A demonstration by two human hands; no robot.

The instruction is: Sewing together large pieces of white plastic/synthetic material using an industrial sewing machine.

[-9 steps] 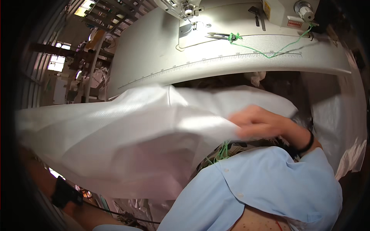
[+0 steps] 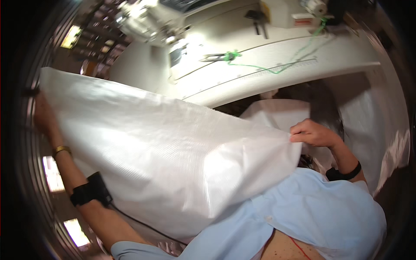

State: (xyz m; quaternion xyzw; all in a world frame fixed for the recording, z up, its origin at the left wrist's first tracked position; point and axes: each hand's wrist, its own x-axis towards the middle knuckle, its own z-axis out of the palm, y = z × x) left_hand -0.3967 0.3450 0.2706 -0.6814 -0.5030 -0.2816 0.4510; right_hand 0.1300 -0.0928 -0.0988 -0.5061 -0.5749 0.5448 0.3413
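A white, faintly ribbed plastic sheet (image 2: 173, 143), like woven sack material, spreads across in front of me, its upper edge sloping down to the right. My right hand (image 2: 314, 133) is closed, pinching its right end between thumb and fingers. At the far left, my left hand (image 2: 44, 115) grips the other end; its fingers are dim and partly hidden by the sheet. The lower part of the sheet hangs in folds close to my body. Beyond it stands a sewing machine with a pale flat bed (image 2: 234, 89) and a lit needle area.
Thread snips (image 2: 213, 57) tied with a green cord (image 2: 277, 72) lie on the bed. A dark small tool (image 2: 255, 21) lies farther back. More white sheeting (image 2: 359, 117) hangs at the right. A black cable (image 2: 147, 225) runs from my left forearm band.
The sheet has swung from loose, blurred folds to a broad spread surface. My left hand has risen into view at its left end; my right hand has moved slightly right.
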